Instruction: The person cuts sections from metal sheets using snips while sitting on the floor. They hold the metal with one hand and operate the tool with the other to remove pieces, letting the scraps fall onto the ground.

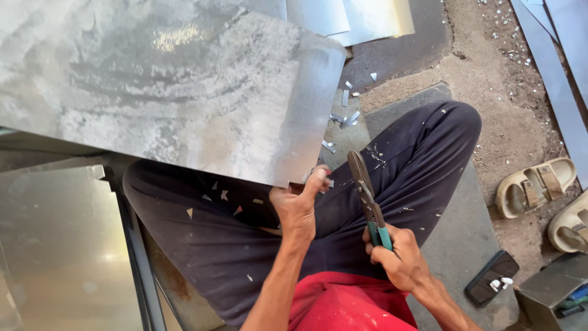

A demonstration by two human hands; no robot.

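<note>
Nearest the camera we see our red shirt [343, 303] and dark trousers [257, 245], with legs crossed on the floor and small metal chips scattered over the cloth.

Our right hand [398, 257] is wrapped in a fist around the teal handles of the tin snips [367, 196], squeezing them together. The snips point up and away from us, their dark blades level with the lower edge of the sheet but just to the right of it; we cannot tell whether the blade tips are fully closed.

Our left hand [300, 205] sits just left of the snips. Its thumb and fingers pinch the lower right corner of the galvanised metal sheet [171, 86], at a small notch in the edge.

The sheet lies tilted across our left knee and covers most of the upper left of the view. Below it, at left, a dark metal frame [138, 245] borders a second shiny sheet [55, 245].

To the right, on the concrete, a dark phone [490, 276] lies near our right elbow. Beyond it stand two tan sandals [539, 184] on dusty ground.

Farther off, metal offcuts [346, 113] lie on the floor past the sheet's right edge, and more flat sheets [361, 15] lie along the top.
</note>
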